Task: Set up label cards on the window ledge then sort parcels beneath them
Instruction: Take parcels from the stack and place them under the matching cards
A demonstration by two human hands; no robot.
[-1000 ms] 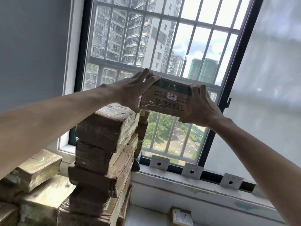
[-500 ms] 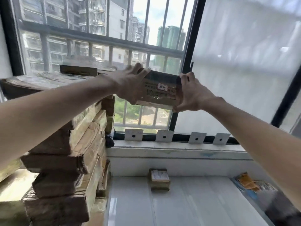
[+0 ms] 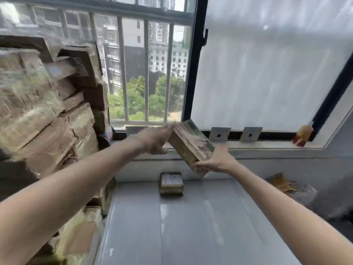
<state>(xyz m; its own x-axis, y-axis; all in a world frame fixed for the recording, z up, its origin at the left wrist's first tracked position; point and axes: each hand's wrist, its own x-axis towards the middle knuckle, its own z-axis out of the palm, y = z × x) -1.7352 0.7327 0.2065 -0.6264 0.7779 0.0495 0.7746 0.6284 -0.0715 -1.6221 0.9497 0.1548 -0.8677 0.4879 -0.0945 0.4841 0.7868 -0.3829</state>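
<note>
Hands outstretched; left hand (image 3: pixel 155 140) and right hand (image 3: pixel 216 162) gripping tilted parcel (image 3: pixel 190 146)

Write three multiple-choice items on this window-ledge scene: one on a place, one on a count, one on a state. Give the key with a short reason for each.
1. Where does the small parcel with the white label lie?
A. On the floor below the ledge
B. On top of the stack
C. On the ledge between the cards

2. How many label cards show unhidden on the window ledge?
A. None
B. Two
C. Six

3. How is the held parcel carried?
A. Resting flat on the floor
B. Tilted, between both hands
C. Balanced on the left hand alone

Key:
1 A: it sits on the grey floor against the wall under the ledge.
2 B: two white cards with dark dots stand right of the hands.
3 B: the left hand holds its upper end, the right hand its lower end, and it slants.
</note>
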